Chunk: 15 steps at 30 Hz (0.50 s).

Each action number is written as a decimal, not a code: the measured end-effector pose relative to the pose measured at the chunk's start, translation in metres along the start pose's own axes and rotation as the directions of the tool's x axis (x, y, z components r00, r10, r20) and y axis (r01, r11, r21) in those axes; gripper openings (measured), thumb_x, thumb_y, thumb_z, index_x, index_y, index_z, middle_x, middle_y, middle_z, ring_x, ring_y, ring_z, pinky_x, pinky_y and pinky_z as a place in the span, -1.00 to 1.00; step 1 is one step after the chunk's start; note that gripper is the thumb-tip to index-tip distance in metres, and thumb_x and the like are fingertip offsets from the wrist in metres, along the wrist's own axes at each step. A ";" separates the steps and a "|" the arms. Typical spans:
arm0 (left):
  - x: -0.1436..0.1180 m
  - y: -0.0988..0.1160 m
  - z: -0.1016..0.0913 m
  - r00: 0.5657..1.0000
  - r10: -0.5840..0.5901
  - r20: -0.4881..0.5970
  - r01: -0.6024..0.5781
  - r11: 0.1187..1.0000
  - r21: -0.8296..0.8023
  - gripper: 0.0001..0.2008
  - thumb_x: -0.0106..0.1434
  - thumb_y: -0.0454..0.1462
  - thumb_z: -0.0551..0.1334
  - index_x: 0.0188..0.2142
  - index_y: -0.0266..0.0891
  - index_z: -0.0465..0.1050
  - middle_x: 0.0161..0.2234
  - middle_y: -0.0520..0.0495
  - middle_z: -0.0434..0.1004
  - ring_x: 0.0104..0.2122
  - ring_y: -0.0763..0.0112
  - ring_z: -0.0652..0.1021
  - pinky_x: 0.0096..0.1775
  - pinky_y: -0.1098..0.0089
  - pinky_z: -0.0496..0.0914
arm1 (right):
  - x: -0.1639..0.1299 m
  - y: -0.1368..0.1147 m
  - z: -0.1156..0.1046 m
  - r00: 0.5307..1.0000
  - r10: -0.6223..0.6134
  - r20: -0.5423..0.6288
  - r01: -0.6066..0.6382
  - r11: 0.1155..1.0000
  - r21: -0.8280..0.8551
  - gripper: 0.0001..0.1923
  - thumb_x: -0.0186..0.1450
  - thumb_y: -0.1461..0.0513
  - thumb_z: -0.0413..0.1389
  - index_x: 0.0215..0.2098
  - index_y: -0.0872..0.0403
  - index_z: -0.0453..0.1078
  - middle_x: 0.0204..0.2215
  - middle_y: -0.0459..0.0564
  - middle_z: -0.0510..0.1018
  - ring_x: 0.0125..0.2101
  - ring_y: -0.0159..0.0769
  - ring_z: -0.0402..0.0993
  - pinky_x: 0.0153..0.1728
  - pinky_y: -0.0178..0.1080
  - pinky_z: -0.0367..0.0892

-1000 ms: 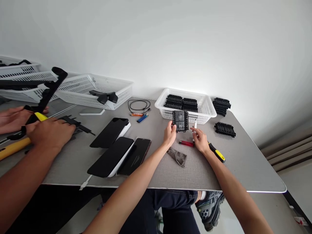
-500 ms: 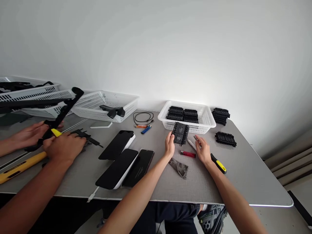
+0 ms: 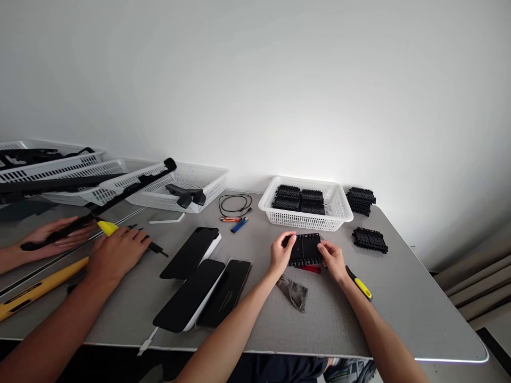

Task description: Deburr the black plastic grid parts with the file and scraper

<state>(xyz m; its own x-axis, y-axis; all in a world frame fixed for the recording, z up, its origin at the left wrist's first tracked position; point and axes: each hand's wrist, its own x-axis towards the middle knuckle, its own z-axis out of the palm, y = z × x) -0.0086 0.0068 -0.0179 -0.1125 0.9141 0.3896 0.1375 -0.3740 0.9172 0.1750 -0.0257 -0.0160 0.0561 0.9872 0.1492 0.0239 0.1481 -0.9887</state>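
The black ribbed plastic block (image 3: 305, 249) that stood upright in the left hand (image 3: 280, 255) a moment ago, just in front of the white basket (image 3: 339, 208), has come down flat onto the counter (image 3: 399, 298), and both hands now close on it: the left hand grasps its left end, and the right hand (image 3: 333, 261) grasps its right end, with fingers curled over the edge. The white marker that the right hand carried half a second earlier can no longer be seen, so I cannot tell whether it is tucked in the palm or lies under the block. The block now covers most of the red lighter (image 3: 310, 269), of which only a sliver shows at its near edge. The yellow-and-black screwdriver (image 3: 359, 284) lies beside the right wrist, and the grey cloth (image 3: 294, 291) sits nearer the front edge. More blocks of the same kind fill the basket, and two loose stacks (image 3: 369, 239) rest towards the far right corner. Towards the left edge, a co-worker's hands (image 3: 115, 254) have lowered a long black bar (image 3: 104, 205) close to the counter.
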 end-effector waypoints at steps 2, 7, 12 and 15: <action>0.001 0.001 -0.001 0.999 -0.034 0.012 0.034 0.999 -0.040 -0.66 0.22 -0.06 0.26 -0.11 -0.20 0.49 -0.10 -0.17 0.57 -0.07 0.22 0.55 -0.01 0.23 0.40 | 0.000 -0.001 -0.001 1.000 -0.012 -0.019 0.012 1.000 -0.004 -0.48 0.12 -0.19 0.19 -0.43 0.11 0.34 -0.65 -0.20 0.24 -0.70 -0.53 -0.01 -0.71 -0.38 -0.01; 0.025 0.023 -0.005 0.978 -0.109 0.178 0.139 0.975 -0.171 -0.46 0.12 -0.16 0.34 0.09 -0.22 0.33 -0.08 -0.20 0.54 -0.17 0.29 0.59 -0.11 0.27 0.47 | 0.019 -0.017 -0.014 0.986 -0.100 -0.135 0.092 0.994 -0.067 -0.50 0.19 -0.16 0.13 -0.43 0.12 0.34 -0.65 -0.19 0.23 -0.69 -0.51 0.03 -0.69 -0.38 0.00; 0.105 0.070 0.008 0.981 -0.008 0.196 -0.018 0.992 0.128 -0.60 0.14 -0.23 0.33 -0.01 -0.23 0.43 -0.23 -0.14 0.63 -0.24 0.30 0.61 -0.14 0.30 0.47 | 0.087 -0.061 -0.034 0.949 -0.221 -0.227 0.146 0.941 -0.305 -0.52 0.27 -0.14 0.02 -0.43 0.11 0.34 -0.67 -0.18 0.22 -0.66 -0.45 0.10 -0.64 -0.35 0.03; 0.159 0.083 0.023 0.957 -0.046 0.287 -0.096 0.883 0.460 -0.62 0.20 -0.21 0.29 0.02 -0.19 0.43 -0.21 -0.09 0.65 -0.20 0.33 0.61 -0.12 0.35 0.45 | 0.136 -0.079 -0.040 0.947 -0.216 -0.238 0.059 0.844 -0.533 -0.55 0.34 -0.07 -0.06 -0.51 0.07 0.29 -0.70 -0.17 0.21 -0.66 -0.43 0.06 -0.63 -0.32 0.01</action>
<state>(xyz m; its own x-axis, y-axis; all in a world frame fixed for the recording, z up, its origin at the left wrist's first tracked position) 0.0079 0.1247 0.1178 0.1686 0.9367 0.3070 0.5850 -0.3458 0.7336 0.2206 0.0946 0.0827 0.2856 0.8886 0.3589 0.5559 0.1515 -0.8173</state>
